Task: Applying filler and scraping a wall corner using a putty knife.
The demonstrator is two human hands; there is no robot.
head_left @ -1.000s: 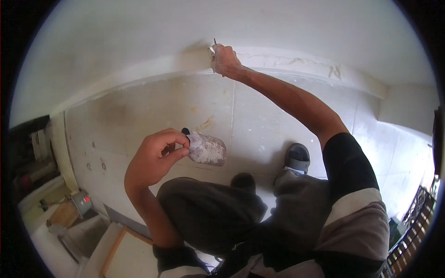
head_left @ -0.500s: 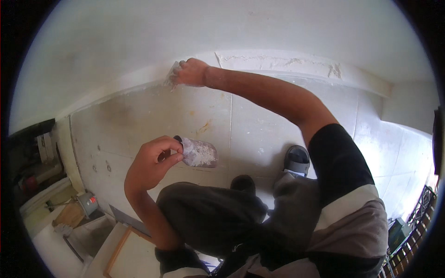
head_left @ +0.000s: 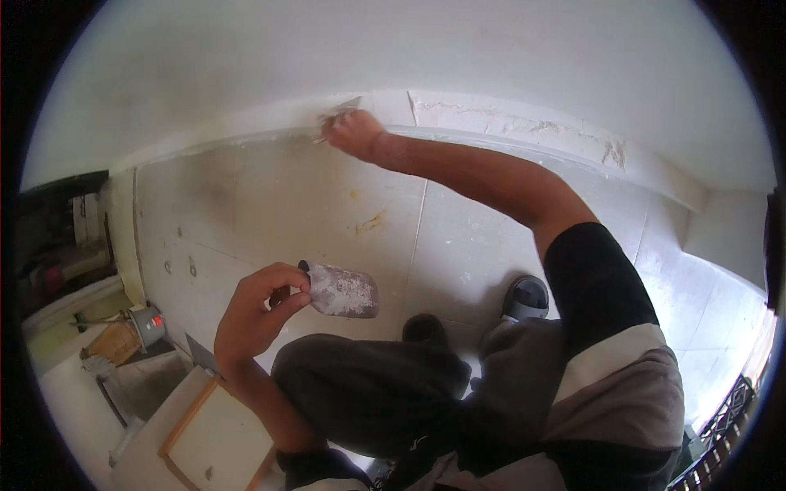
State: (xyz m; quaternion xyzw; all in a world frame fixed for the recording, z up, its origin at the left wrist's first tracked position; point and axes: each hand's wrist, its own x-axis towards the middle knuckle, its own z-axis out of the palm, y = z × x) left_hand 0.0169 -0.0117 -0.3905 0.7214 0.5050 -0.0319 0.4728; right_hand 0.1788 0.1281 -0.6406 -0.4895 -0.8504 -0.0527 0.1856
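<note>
My left hand [head_left: 260,311] is closed, pinching the near edge of a flat greyish scraper [head_left: 344,290] above the floor. Patchy white putty coats the scraper's upper face, and a dark strip runs along the held edge. My right arm reaches out to the base of the wall. There my right hand [head_left: 354,133] grips a thin putty knife [head_left: 350,104], blurred, its blade against the white skirting [head_left: 385,105]. The fingers hide most of that tool. Right of the hand, the skirting [head_left: 508,117] has a dark vertical seam and rough, uneven white patches.
Grey floor tiles [head_left: 311,188] with orange-brown stains lie below the wall. A sandal [head_left: 526,296] is on my foot. At lower left stand a grey bucket [head_left: 147,326], a brown cardboard piece [head_left: 115,344] and a wood-edged white panel [head_left: 219,438]. A dark metal railing is at lower right.
My right hand with the putty knife has moved right along the skirting, and its blade has turned. My left hand with the scraper has shifted slightly left and nearer. The view has shifted a little.
</note>
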